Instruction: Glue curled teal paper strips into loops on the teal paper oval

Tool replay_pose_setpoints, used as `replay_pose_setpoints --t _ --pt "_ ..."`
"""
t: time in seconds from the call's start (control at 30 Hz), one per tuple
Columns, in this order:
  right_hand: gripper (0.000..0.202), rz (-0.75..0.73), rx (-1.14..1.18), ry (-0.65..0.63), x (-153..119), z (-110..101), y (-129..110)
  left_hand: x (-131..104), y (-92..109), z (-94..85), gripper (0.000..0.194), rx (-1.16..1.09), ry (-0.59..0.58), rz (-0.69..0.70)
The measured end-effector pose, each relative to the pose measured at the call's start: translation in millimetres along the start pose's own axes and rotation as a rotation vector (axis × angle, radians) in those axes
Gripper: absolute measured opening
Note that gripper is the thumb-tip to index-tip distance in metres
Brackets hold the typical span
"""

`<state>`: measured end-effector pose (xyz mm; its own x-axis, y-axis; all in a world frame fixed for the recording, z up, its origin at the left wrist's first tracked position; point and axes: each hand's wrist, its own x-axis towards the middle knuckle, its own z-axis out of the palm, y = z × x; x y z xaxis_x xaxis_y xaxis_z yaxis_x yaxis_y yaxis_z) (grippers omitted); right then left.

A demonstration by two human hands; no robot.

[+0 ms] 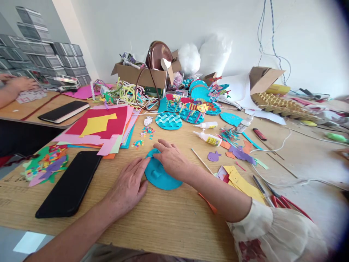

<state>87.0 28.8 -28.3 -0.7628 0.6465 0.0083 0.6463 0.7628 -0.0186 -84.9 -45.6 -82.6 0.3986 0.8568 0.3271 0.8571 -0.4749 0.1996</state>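
A round blue paper disc (166,183) lies flat on the table in front of me, with a small raised blue strip (156,173) on it. My left hand (131,181) rests along the disc's left edge, its fingers stretched out. Over the disc's upper part, my right hand (170,159) presses down with its fingers extended; what is under the fingertips is hidden. The fingertips of both hands come close together at the upper left rim. Just beyond lie tiny coloured paper bits (138,144) and a finished-looking blue disc with wavy strips (168,120).
Left are a black phone (69,183) and coloured paper sheets (100,122). Right are glue bottles (208,138), a wooden stick (201,160), yellow paper (242,180) and red-handled scissors (283,202). A cardboard box (141,74) stands behind. Another person's hand (23,83) is far left.
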Motion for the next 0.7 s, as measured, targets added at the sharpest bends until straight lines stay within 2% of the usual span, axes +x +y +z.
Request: replay_pose_setpoints --t 0.33,0.7 --pt "0.029 0.028 0.027 0.038 -4 -11 3 0 0 -0.2 0.053 -0.004 0.039 0.026" --pt "0.026 0.017 0.012 -0.002 0 -2 0 1 0 0.0 0.054 -0.008 0.008 0.007"
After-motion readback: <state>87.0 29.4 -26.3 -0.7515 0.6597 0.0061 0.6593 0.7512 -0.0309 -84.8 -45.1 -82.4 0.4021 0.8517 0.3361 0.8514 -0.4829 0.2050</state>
